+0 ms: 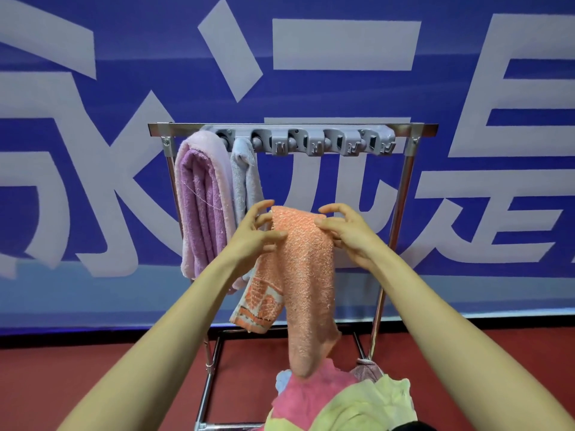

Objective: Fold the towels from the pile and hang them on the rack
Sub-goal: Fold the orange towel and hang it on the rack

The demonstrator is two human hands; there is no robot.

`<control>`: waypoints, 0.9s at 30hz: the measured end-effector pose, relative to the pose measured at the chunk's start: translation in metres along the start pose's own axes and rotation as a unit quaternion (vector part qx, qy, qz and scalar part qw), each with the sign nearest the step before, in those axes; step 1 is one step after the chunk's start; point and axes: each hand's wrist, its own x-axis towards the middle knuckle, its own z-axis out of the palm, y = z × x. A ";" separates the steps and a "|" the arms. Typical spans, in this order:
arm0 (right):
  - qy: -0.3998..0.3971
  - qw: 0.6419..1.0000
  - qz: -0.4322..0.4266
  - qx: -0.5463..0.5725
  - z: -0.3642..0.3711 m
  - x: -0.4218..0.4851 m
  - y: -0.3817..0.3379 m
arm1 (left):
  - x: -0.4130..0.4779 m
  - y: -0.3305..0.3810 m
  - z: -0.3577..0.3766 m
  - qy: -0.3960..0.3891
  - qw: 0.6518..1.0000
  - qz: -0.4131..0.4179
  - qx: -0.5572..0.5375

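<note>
Since the orange towel [306, 269] hung doubled above the pile [345, 399] in the head view, we pinched its top fold at either edge, left hand [256, 233] and right hand [350, 234] both, probably to keep it square; the purple towel [202, 209] and grey towel [245, 181] crowded the left end of the rack [401, 194], free clips [329, 143] rightward.

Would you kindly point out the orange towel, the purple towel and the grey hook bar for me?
orange towel [306, 259]: head view, middle of its hanging front fold.
purple towel [202, 206]: head view, centre of its darker folded face.
grey hook bar [298, 141]: head view, its middle holder.
</note>
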 end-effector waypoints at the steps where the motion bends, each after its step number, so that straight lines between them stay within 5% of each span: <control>1: -0.005 1.000 0.017 0.009 -0.002 0.001 0.000 | 0.001 0.000 -0.001 -0.009 1.000 0.011 0.015; 5: -0.035 0.995 0.090 0.026 -0.005 0.001 -0.003 | 0.002 0.002 0.001 -0.054 0.998 0.023 0.038; 14: 0.036 0.993 -0.023 -0.111 0.009 0.009 -0.006 | 0.005 -0.001 0.001 -0.069 0.995 0.036 0.059; 20: 0.058 0.993 -0.004 -0.104 0.008 0.012 -0.009 | 0.009 0.001 -0.004 -0.093 0.995 -0.009 -0.028; 27: 0.075 0.988 -0.032 -0.134 -0.002 0.008 0.004 | 0.007 0.003 0.000 -0.134 0.991 0.004 0.013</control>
